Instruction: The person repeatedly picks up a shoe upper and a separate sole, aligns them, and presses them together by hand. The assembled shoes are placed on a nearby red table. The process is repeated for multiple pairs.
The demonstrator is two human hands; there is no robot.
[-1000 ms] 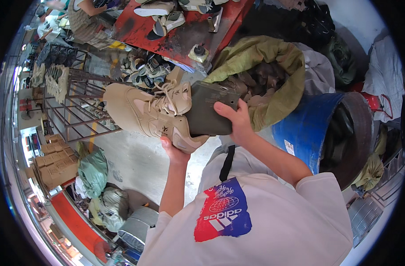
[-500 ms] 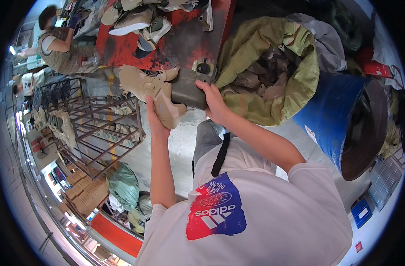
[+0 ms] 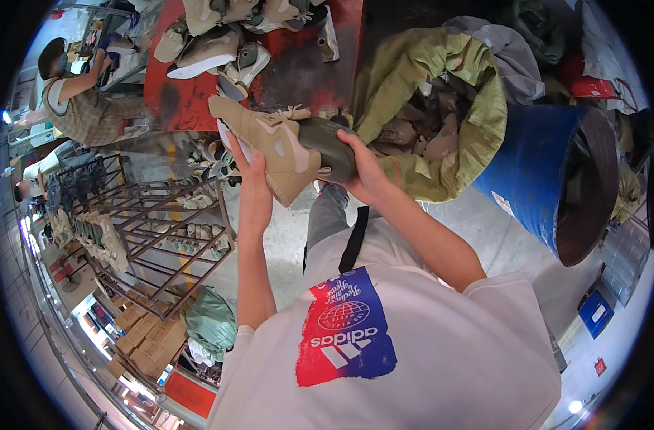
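Observation:
My left hand (image 3: 255, 188) is wrapped around the sole side of a beige sneaker (image 3: 280, 147), its fingers along the underside. A dark grey-green shoe last (image 3: 325, 147) sticks out of the shoe's opening on the right. The fingers of my right hand (image 3: 365, 170) are closed on the last's outer end, thumb on top. The shoe's toe points to the upper left, with a strip of white sole showing beside my left fingers. How much of the last sits inside the shoe is hidden.
A red worktable (image 3: 162, 89) ahead carries several shoes (image 3: 211, 54). To the right stand an open yellow-green sack (image 3: 484, 136) of brown pieces and a tilted blue drum (image 3: 527, 172). Metal racks (image 3: 166, 247) with shoes are at left; beyond them a co-worker (image 3: 80, 97) sits.
The shoe and last have shifted to the right with my hands, and the shoe has turned so its white sole edge shows. Both hands keep their hold.

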